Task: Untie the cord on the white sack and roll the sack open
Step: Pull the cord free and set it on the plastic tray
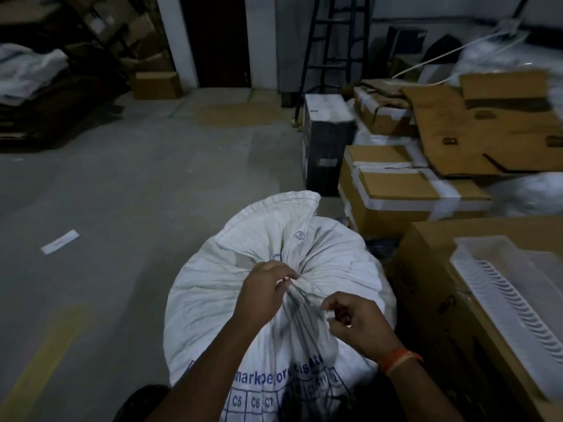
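The sack (pixel 274 269) stood upright, its gathered neck just beyond both hands. The neck was pinched by the left hand (pixel 262 292), the nearer one; something pale, perhaps the cord, was pinched by the right hand (pixel 353 322) beside it

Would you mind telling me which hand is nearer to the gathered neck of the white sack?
Left. The left hand pinches the gathered neck of the white sack; the right hand sits below and right of it.
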Demonstrator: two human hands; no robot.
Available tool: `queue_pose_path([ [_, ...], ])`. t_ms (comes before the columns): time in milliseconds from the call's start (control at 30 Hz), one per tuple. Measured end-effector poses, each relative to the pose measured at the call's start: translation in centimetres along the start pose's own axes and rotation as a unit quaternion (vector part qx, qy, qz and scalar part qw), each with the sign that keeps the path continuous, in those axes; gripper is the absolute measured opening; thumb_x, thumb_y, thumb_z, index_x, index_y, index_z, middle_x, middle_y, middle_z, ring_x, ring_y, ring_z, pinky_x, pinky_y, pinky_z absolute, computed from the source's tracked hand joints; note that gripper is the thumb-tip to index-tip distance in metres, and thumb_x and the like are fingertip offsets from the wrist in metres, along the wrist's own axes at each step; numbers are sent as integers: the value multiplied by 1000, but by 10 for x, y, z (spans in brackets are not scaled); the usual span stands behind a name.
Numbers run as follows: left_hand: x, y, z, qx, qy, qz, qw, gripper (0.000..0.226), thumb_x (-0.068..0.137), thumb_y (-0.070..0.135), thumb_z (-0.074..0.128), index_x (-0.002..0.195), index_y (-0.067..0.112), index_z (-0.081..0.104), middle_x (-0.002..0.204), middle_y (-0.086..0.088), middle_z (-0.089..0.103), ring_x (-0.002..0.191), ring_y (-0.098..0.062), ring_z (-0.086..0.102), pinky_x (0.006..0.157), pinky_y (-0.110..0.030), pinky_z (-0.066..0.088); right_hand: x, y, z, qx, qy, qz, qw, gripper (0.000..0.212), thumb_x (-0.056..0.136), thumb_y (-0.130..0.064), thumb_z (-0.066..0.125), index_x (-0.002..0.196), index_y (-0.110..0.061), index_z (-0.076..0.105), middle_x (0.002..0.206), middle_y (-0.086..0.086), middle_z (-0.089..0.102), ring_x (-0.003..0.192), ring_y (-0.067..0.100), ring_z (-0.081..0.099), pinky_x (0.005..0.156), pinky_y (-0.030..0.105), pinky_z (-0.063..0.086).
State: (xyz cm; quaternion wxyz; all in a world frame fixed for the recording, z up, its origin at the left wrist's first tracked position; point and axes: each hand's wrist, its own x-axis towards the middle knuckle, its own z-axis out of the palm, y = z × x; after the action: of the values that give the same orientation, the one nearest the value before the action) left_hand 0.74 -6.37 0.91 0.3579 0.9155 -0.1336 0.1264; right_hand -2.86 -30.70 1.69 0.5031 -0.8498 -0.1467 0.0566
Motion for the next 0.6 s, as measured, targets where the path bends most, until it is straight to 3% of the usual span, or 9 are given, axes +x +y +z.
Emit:
queue_pose_path([
  [200,34,7,24,131,-153,86,976,25,93,7,68,107,21,84,139,-4,70,121,-28,63,107,-27,41,-37,2,-8,15,32,-8,999,24,76,-13,72,97,-25,73,81,5,70,67,30,62,65,42,54],
  [300,46,4,32,227,-186,124,948,33,91,9,72,114,31,82,130,4,75,118,-30,63,100,-36,55,-51,-1,-18,23,57,-22,998,18,79,-12,71,94,-21,73,80,-1,69,64,20,59,61,33,52],
  [400,55,10,24,268,-244,105,926,41,98,14,64,127,41,74,129,17,73,125,-19,53,105,-38,49,-61,-5,-26,37,83,-25,996,17,82,-6,72,92,-19,74,80,-10,68,63,4,55,61,21,48],
  [600,68,36,3,247,-268,132,922,50,96,3,58,126,40,75,123,9,74,120,-18,56,100,-35,42,-60,0,-31,11,127,-14,992,31,78,-6,74,96,-32,72,82,0,66,66,15,59,65,23,51],
])
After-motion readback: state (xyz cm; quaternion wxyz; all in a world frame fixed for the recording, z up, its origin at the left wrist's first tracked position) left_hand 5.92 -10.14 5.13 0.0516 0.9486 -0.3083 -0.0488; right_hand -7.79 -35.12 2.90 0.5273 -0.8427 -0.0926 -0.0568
